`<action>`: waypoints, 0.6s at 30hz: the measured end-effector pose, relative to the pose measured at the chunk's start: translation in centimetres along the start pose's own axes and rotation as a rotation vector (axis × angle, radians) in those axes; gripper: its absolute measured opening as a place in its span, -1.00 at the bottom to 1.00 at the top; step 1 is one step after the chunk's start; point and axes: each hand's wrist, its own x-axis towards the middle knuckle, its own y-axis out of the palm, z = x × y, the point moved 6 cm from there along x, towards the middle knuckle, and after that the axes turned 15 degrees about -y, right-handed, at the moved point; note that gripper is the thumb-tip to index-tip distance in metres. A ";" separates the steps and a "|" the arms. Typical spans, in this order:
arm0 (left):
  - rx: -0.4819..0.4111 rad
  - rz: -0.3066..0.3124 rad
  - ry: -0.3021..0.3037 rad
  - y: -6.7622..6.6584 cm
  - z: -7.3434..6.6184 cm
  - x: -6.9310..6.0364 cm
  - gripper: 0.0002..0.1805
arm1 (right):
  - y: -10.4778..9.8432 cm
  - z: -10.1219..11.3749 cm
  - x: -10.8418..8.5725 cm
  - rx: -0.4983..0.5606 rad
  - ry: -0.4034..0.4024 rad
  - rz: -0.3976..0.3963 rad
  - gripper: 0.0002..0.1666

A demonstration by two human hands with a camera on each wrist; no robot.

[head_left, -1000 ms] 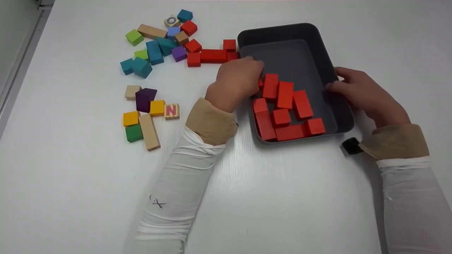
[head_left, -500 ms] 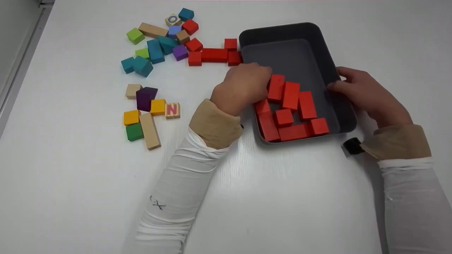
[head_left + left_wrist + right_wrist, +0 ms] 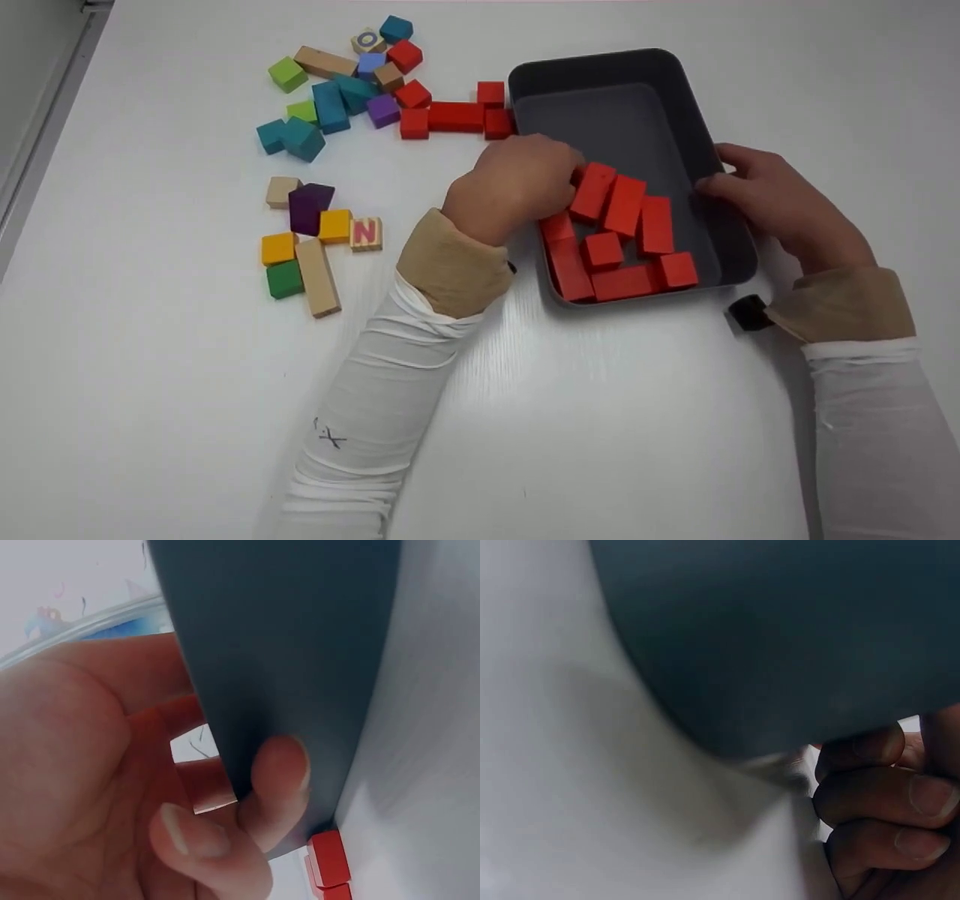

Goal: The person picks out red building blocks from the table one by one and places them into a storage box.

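The left hand (image 3: 517, 184) reaches over the left wall of the dark grey tray (image 3: 600, 116), its fingertips among red blocks at the inner edge. In the left wrist view, the tray wall (image 3: 285, 637) hides part of the hand (image 3: 82, 757); two digits curl outside it. Whether it pinches a block is hidden. Beside its fingertips a red block (image 3: 593, 193) lies tilted against other red blocks (image 3: 624, 206). The right hand (image 3: 776, 199) grips the tray's right wall, thumb over the rim; curled fingers (image 3: 889, 795) show below the tray (image 3: 780, 652) in the right wrist view.
Left of the tray lie red blocks (image 3: 456, 117), then a mixed group with teal (image 3: 303, 139), green (image 3: 287, 74) and purple (image 3: 383, 110) blocks. Nearer are yellow (image 3: 335, 226), plain wooden (image 3: 319, 277) and dark green (image 3: 285, 279) blocks.
The left hand has moved slightly right, further over the tray. Several long red blocks inside have shifted right, and the one nearest the fingers has turned. The right hand keeps its grip.
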 end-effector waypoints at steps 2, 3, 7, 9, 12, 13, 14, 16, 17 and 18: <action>-0.007 0.016 -0.002 0.0 0.0 0.0 -0.47 | 0.0 0.0 0.0 -0.006 0.000 -0.001 -0.28; -0.012 0.019 -0.004 -0.1 0.0 0.0 -0.46 | 0.0 0.0 -0.1 -0.005 0.000 -0.002 -0.28; -0.045 0.002 -0.019 -0.5 0.5 0.0 -0.42 | 0.0 0.0 -0.1 0.003 0.004 -0.006 -0.26; -0.060 -0.023 -0.026 -0.7 0.8 -0.1 -0.41 | 0.1 0.0 -0.1 0.006 0.007 -0.003 -0.25; -0.080 -0.054 -0.052 -1.0 1.2 0.0 -0.37 | 0.2 0.0 -0.1 0.009 0.013 0.006 -0.25; -0.092 -0.066 -0.065 -1.1 1.4 0.0 -0.34 | 0.2 0.0 -0.1 0.011 0.014 0.006 -0.25; -0.102 -0.083 -0.075 -1.3 1.6 0.1 -0.32 | 0.1 0.0 -0.1 0.013 0.015 0.006 -0.25; -0.127 -0.127 -0.091 -1.5 1.9 0.2 -0.28 | 0.1 0.0 -0.1 0.018 0.017 0.005 -0.25; -0.147 -0.156 -0.094 -1.6 2.1 0.3 -0.26 | 0.1 0.0 -0.1 0.019 0.016 0.003 -0.26; -0.170 -0.187 -0.098 -1.7 2.3 0.4 -0.26 | 0.1 0.0 -0.1 0.017 0.016 0.003 -0.26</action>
